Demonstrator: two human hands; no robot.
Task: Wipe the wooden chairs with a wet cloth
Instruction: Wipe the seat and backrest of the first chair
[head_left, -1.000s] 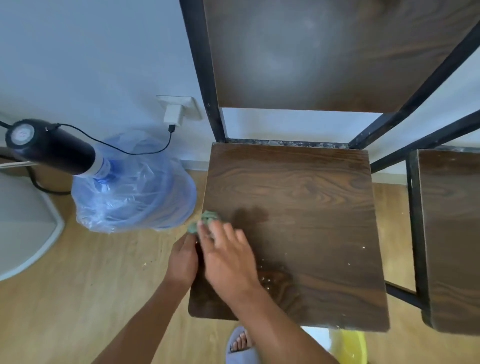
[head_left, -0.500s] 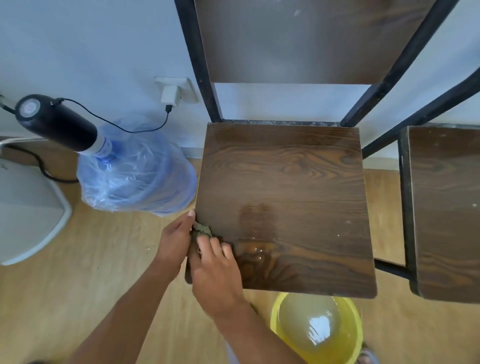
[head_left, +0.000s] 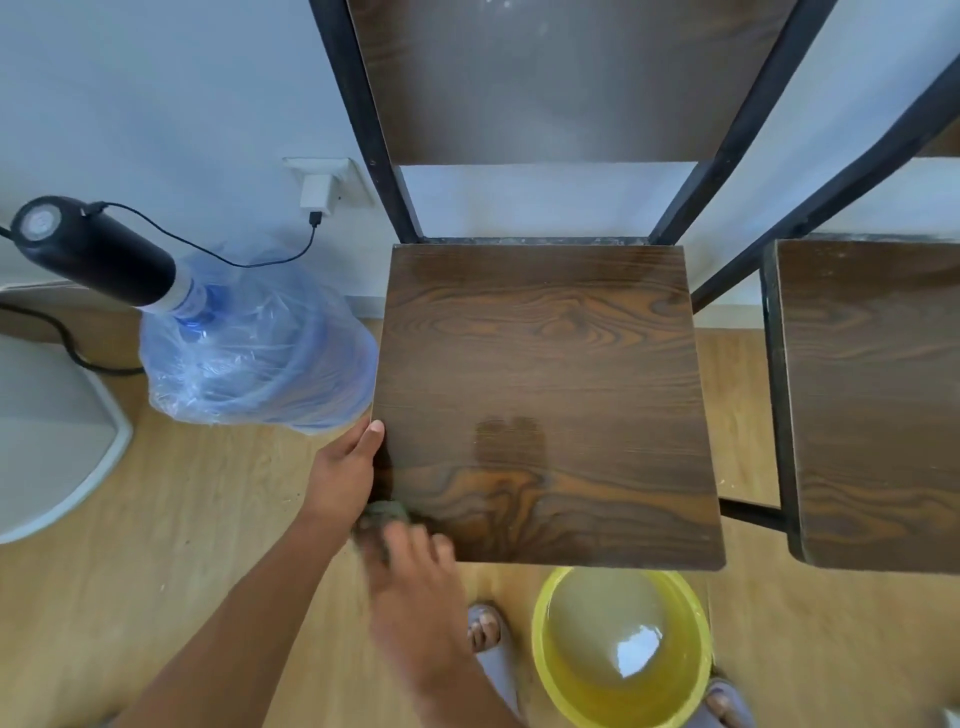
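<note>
While pressing green cloth (head_left: 387, 512) on near left corner of wooden chair (head_left: 545, 374) seat: right hand (head_left: 415, 587) blurry, fingers spread flat over cloth. Left hand (head_left: 345, 473) against seat's left edge, fingers together. Yellow bowl (head_left: 550, 670) of water on floor below.

The dark wood-grain chair seat (head_left: 545, 374), set in a black metal frame, shows a damp patch near its middle, a crumpled green cloth (head_left: 387, 512) at its near-left corner, and a second chair (head_left: 878, 395) just beside it.
</note>
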